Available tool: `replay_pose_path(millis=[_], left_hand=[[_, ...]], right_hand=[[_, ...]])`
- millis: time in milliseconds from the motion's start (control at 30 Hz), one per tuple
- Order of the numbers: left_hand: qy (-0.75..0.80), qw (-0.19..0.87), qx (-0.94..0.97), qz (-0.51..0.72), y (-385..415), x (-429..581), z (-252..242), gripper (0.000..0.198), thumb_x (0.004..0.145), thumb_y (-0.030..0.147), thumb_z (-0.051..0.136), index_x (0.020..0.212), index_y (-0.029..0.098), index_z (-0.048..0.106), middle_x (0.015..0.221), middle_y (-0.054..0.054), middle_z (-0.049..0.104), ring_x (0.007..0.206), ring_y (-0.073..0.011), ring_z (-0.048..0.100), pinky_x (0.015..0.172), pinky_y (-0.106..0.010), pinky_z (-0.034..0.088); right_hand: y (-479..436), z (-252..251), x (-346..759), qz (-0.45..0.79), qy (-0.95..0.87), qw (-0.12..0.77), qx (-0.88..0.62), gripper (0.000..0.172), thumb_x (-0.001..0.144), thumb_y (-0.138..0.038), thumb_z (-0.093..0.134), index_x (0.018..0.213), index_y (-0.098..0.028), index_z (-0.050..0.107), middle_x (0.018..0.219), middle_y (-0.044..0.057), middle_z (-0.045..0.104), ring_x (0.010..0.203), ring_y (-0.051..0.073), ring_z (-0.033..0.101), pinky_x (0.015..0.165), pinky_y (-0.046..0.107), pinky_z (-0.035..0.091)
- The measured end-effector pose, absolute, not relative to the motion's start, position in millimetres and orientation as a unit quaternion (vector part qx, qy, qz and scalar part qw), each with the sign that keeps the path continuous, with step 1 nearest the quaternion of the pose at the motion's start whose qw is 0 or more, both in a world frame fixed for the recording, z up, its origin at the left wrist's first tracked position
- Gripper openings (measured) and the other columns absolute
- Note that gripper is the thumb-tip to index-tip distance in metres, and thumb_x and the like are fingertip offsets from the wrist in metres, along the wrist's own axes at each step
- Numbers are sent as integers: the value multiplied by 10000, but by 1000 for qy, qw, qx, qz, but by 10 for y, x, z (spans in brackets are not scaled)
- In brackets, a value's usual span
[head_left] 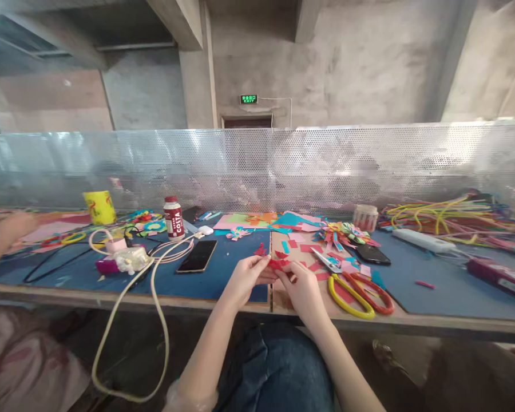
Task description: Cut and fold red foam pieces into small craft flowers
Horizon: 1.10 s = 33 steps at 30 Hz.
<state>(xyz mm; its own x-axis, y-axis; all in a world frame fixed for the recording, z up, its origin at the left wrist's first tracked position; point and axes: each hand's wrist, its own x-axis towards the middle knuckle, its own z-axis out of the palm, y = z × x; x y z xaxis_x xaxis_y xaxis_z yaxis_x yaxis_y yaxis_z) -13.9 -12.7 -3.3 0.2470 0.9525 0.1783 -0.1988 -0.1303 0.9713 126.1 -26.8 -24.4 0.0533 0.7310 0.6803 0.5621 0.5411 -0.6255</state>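
Note:
My left hand (pixel 248 277) and my right hand (pixel 298 281) come together near the table's front edge. Between their fingertips they pinch a piece of red paper (pixel 278 263), cut or folded into pointed shapes. My fingers cover part of it, so its full form is hidden. Just right of my right hand lie scissors (pixel 355 293) with one yellow and one red handle, blades pointing away to the left. Red paper scraps (pixel 311 248) are scattered beyond my hands. A small paper flower (pixel 237 233) in pink and blue rests farther back.
A phone (pixel 197 256), a looping white cable (pixel 165 320) and a Costa bottle (pixel 174 218) are on the left. A second phone (pixel 372 254), a jar (pixel 364 217) and colourful strips (pixel 446 220) lie right. Another person's hand (pixel 8 232) is far left. A perforated metal screen (pixel 223 166) stands behind.

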Motion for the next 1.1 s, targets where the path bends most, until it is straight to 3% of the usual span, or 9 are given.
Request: replay_pose_path(millis=[267, 400, 667, 1100], left_hand=[[306, 566, 574, 506, -155, -188, -40, 276, 732, 371, 621, 822, 111, 651, 788, -69, 657, 730, -172, 613, 691, -304, 511], [318, 537, 595, 506, -154, -181, -57, 226, 738, 337, 610, 778, 119, 656, 730, -36, 624, 692, -144, 577, 661, -280, 508], [306, 533, 618, 489, -120, -179, -91, 178, 727, 268, 618, 839, 131, 642, 809, -43, 645, 756, -158, 591, 691, -291, 514], [317, 520, 609, 508, -128, -168, -99, 203, 747, 276, 599, 902, 146, 607, 763, -43, 664, 701, -184, 647, 678, -327, 535]], right_hand=[[-291, -199, 1398, 338, -632, 545, -435, 344, 724, -499, 577, 604, -177, 556, 449, -38, 504, 388, 99, 437, 409, 212, 328], [-290, -199, 1389, 385, -594, 572, -415, 318, 715, -490, 589, 714, -172, 595, 539, -32, 554, 352, 75, 414, 362, 202, 324], [-249, -214, 1389, 480, -550, 590, -346, 244, 680, -378, 662, 785, -163, 620, 756, 30, 660, 551, 126, 564, 465, 224, 465], [-255, -206, 1427, 498, -560, 575, -330, 257, 671, -347, 667, 842, -155, 664, 784, 47, 681, 677, 156, 601, 583, 242, 467]])
